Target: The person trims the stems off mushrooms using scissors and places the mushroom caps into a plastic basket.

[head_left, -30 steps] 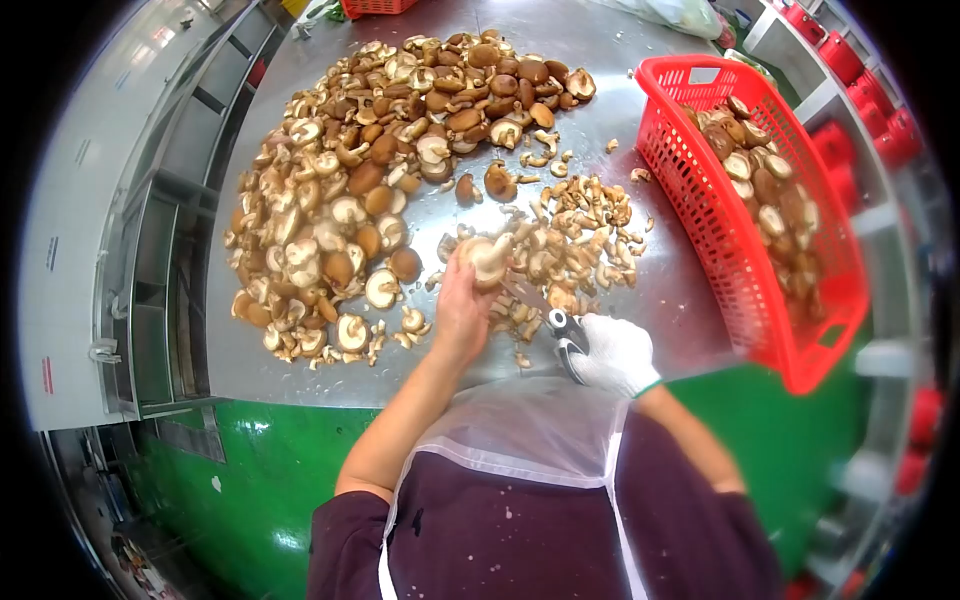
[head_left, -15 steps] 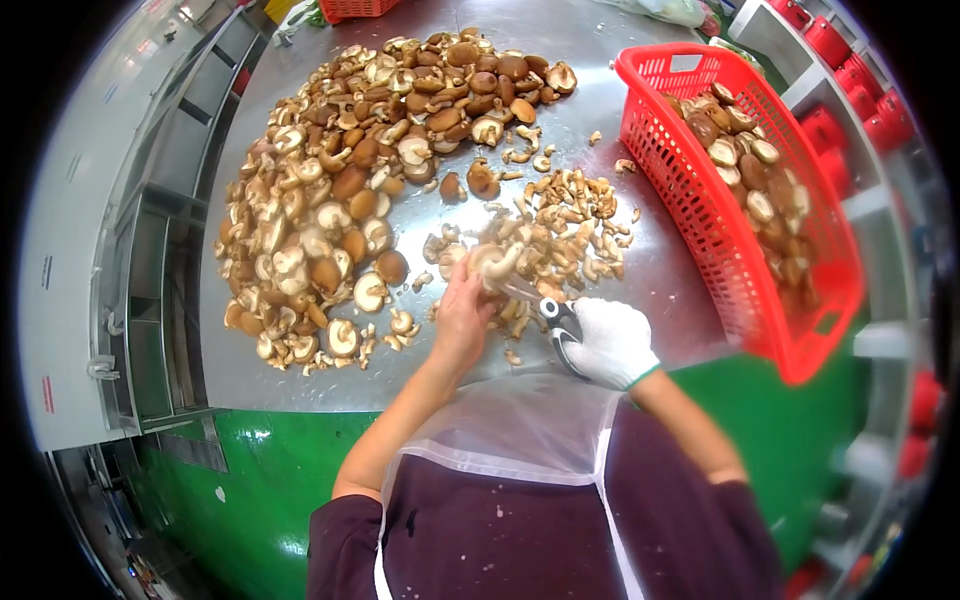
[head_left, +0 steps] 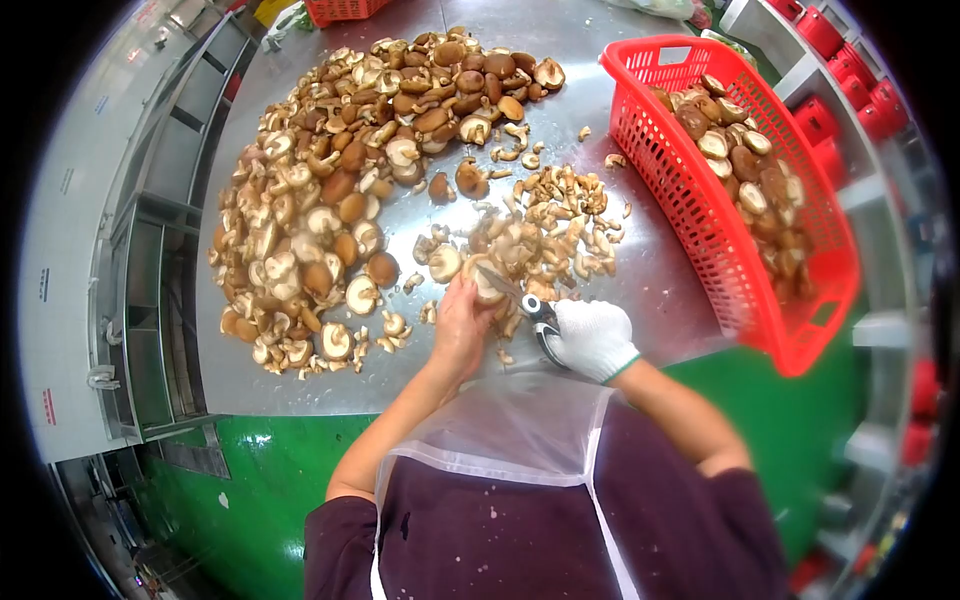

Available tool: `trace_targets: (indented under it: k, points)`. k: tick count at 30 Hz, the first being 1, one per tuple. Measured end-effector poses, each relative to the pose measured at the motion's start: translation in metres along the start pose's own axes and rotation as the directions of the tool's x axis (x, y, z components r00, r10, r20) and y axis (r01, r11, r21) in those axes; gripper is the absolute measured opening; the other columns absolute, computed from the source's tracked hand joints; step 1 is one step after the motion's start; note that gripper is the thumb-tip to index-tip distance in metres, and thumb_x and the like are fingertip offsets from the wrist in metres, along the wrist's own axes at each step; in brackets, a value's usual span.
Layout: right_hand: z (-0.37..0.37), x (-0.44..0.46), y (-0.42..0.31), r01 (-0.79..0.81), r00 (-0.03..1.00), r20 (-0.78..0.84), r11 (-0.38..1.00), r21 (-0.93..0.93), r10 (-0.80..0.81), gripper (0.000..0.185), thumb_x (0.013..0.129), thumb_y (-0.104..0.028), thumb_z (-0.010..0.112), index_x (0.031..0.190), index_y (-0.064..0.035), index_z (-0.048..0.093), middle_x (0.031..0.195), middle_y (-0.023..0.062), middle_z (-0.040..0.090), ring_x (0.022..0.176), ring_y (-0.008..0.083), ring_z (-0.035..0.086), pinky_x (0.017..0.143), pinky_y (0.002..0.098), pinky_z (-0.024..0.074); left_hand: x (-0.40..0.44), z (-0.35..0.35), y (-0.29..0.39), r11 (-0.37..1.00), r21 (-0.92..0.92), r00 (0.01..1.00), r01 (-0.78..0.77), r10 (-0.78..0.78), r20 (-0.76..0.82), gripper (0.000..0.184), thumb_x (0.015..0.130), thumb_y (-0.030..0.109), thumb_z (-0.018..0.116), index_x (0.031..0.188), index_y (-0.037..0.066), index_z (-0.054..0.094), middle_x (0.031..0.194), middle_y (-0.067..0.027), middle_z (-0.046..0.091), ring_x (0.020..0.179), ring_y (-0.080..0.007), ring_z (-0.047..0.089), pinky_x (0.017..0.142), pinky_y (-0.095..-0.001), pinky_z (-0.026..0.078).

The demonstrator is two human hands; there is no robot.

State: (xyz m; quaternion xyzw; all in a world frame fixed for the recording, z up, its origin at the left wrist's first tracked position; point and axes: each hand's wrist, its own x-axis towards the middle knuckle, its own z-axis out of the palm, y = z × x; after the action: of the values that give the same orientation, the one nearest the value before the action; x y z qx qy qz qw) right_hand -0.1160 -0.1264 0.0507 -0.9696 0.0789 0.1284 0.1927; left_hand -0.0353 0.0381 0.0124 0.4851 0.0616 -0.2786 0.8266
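Observation:
Bare, my left hand (head_left: 460,328) grips a shiitake mushroom (head_left: 482,284) by its cap, with the pale underside turned up. My right hand (head_left: 594,340), in a white knit glove, is closed around dark-handled scissors (head_left: 536,308). The blades reach left across the mushroom's underside, where no long stem shows. Just beyond lies a heap of cut stems (head_left: 570,215), blurred close to my hands. Another mushroom cap (head_left: 444,263) rests gills up beside my left fingers. A large pile of whole mushrooms (head_left: 300,230) spreads over the left and far part of the metal table (head_left: 660,290).
A red perforated basket (head_left: 690,185) stands tilted at the table's right side, with mushroom caps (head_left: 745,160) inside. Another red basket (head_left: 340,8) sits at the far edge. Shelves with red containers (head_left: 820,120) line the right, and steel cabinets (head_left: 150,270) the left.
Half a second ago a curved stem stuck out from the mushroom in my left hand; now its underside looks flat. The scissors have shifted left, over the cap. The whole view has moved slightly.

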Motion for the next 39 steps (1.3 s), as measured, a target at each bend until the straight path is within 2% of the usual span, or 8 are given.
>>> trace_targets:
  k: [8, 17, 23, 25, 27, 31, 35, 39]
  points:
    - [0.037, -0.005, 0.030, -0.034, 0.998, -0.005, 0.640, 0.767, 0.059, 0.030, 0.082, -0.033, 0.068, 0.079, -0.0035, 0.062, 0.063, 0.0114, 0.059, 0.057, 0.0189, 0.057, 0.057, 0.0335, 0.0457, 0.015, -0.039, 0.015, 0.916, -0.345, 0.966, 0.206, -0.134, 0.221, 0.020, 0.099, 0.020, 0.035, 0.109, 0.007, 0.047, 0.094, -0.0050, 0.054, 0.078, -0.0175, 0.056, 0.062, -0.0300, 0.050]
    - [0.091, -0.026, 0.079, -0.082, 0.963, -0.119, 0.685, 0.724, 0.241, 0.024, 0.080, -0.028, 0.069, 0.080, -0.0043, 0.064, 0.064, 0.0117, 0.058, 0.059, 0.0214, 0.056, 0.060, 0.0337, 0.0469, 0.026, -0.016, 0.024, 0.761, -0.389, 0.757, 0.518, -0.197, 0.623, 0.021, 0.098, 0.030, 0.045, 0.089, 0.011, 0.045, 0.066, 0.0025, 0.041, 0.051, -0.0092, 0.039, 0.040, -0.0203, 0.035]
    - [0.085, -0.028, 0.078, -0.042, 0.935, -0.189, 0.622, 0.782, 0.300, 0.016, 0.083, -0.019, 0.067, 0.080, -0.0041, 0.062, 0.066, -0.0016, 0.056, 0.062, 0.0072, 0.049, 0.059, 0.0261, 0.0439, 0.068, 0.139, 0.059, 0.929, 0.368, 0.874, 0.050, -0.219, 0.434, 0.033, 0.098, 0.037, 0.043, 0.109, 0.008, 0.056, 0.077, -0.0051, 0.059, 0.055, -0.0080, 0.051, 0.044, -0.0209, 0.041]
    - [0.085, -0.028, 0.074, -0.014, 0.935, -0.210, 0.619, 0.785, 0.287, 0.013, 0.083, -0.017, 0.066, 0.080, -0.0044, 0.062, 0.066, -0.0029, 0.056, 0.061, 0.0058, 0.049, 0.056, 0.0240, 0.0426, 0.067, 0.195, 0.072, 0.940, 0.333, 0.785, 0.078, -0.264, 0.560, 0.033, 0.099, 0.032, 0.041, 0.116, 0.008, 0.055, 0.098, -0.0131, 0.065, 0.074, -0.0180, 0.063, 0.062, -0.0271, 0.052]
    - [0.105, -0.023, 0.093, -0.158, 0.951, 0.073, 0.269, 0.950, 0.301, 0.010, 0.083, -0.014, 0.066, 0.081, -0.0047, 0.062, 0.067, -0.0031, 0.057, 0.059, 0.0046, 0.049, 0.053, 0.0215, 0.0411, 0.046, 0.208, 0.070, 0.798, 0.429, 0.584, -0.423, -0.122, 0.802, 0.042, 0.097, 0.027, 0.045, 0.128, -0.001, 0.043, 0.108, -0.0169, 0.064, 0.087, -0.0227, 0.064, 0.078, -0.0328, 0.051]
    - [0.113, -0.026, 0.097, -0.111, 0.956, 0.038, 0.238, 0.965, 0.290, 0.013, 0.084, -0.015, 0.067, 0.083, -0.0029, 0.063, 0.067, -0.0011, 0.059, 0.057, 0.0055, 0.051, 0.051, 0.0205, 0.0411, 0.058, 0.169, 0.007, 0.391, 0.206, 0.231, -0.897, 0.018, 0.973, 0.050, 0.094, 0.029, 0.051, 0.134, 0.000, 0.043, 0.113, -0.0151, 0.064, 0.100, -0.0248, 0.062, 0.088, -0.0342, 0.049]
    - [0.107, -0.025, 0.089, -0.073, 0.955, -0.035, 0.348, 0.935, 0.294, 0.014, 0.084, -0.016, 0.067, 0.084, -0.0026, 0.062, 0.067, -0.0002, 0.059, 0.057, 0.0054, 0.051, 0.051, 0.0208, 0.0407, 0.044, 0.041, 0.011, 0.659, 0.681, 0.874, -0.318, -0.075, 0.480, 0.026, 0.091, 0.019, 0.058, 0.110, 0.001, 0.062, 0.099, -0.0069, 0.065, 0.090, -0.0128, 0.060, 0.080, -0.0281, 0.050]
    - [0.114, -0.021, 0.098, -0.099, 0.963, 0.015, 0.300, 0.949, 0.271, 0.014, 0.084, -0.016, 0.067, 0.084, -0.0023, 0.062, 0.067, 0.0000, 0.059, 0.056, 0.0059, 0.051, 0.052, 0.0210, 0.0408, 0.048, -0.140, 0.007, 0.255, 0.942, 0.799, -0.218, 0.600, 0.022, 0.018, 0.090, 0.009, 0.056, 0.106, 0.004, 0.061, 0.102, -0.0086, 0.063, 0.088, -0.0201, 0.063, 0.078, -0.0311, 0.051]
